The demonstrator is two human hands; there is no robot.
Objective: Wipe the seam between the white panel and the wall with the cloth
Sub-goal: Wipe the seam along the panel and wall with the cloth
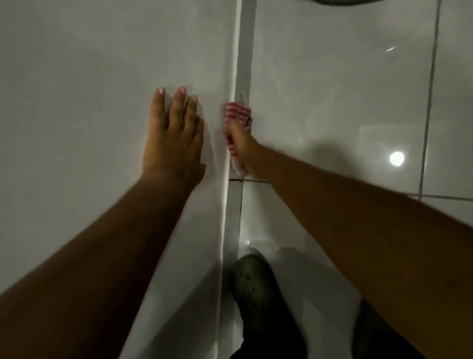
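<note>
A white panel (pixel 89 77) fills the left half of the view. Its right edge meets a glossy tiled wall (pixel 332 77) along a vertical seam (pixel 236 64). My left hand (pixel 174 135) lies flat on the panel with fingers spread, just left of the seam. My right hand (pixel 243 146) grips a red-and-white striped cloth (pixel 236 114) and presses it onto the seam at mid height. Part of the cloth hangs below my fingers along the panel edge.
Grey grout lines (pixel 427 102) cross the wall tiles, and a lamp reflection (pixel 396 158) shines at the right. Below, my foot in a dark perforated clog (pixel 252 281) stands on the pale floor beside the panel's base. A dark curved object (pixel 337 1) shows at the top edge.
</note>
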